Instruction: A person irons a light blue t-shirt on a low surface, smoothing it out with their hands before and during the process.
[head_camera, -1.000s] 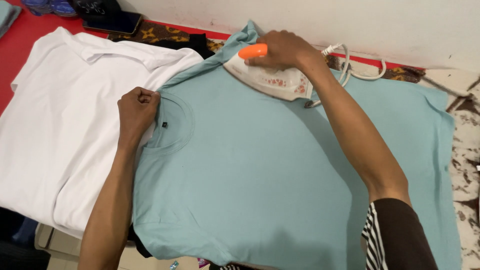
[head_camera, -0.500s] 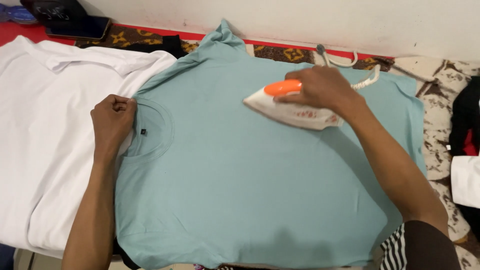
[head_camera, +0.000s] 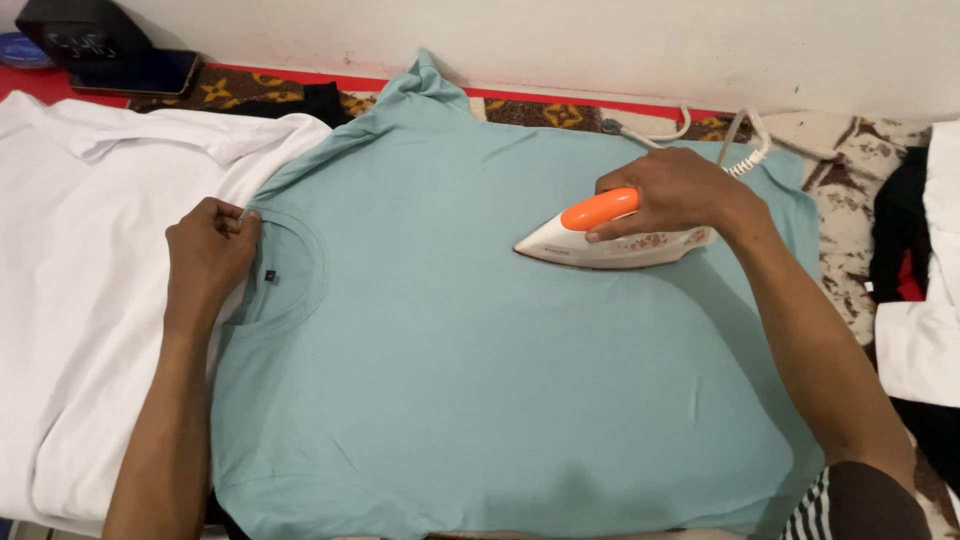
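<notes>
Pressing centre-right of frame, the right hand is closed round the rigid iron by its orange handle, while the left hand pinches the collar of the soft, limp teal shirt.

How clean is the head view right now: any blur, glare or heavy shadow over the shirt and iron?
Head view: even, soft light, no glare; the white iron with orange handle and pale teal cotton T-shirt look sharp; a faint shadow falls beside the right forearm; the white shirt is bright but not blown out.
</notes>
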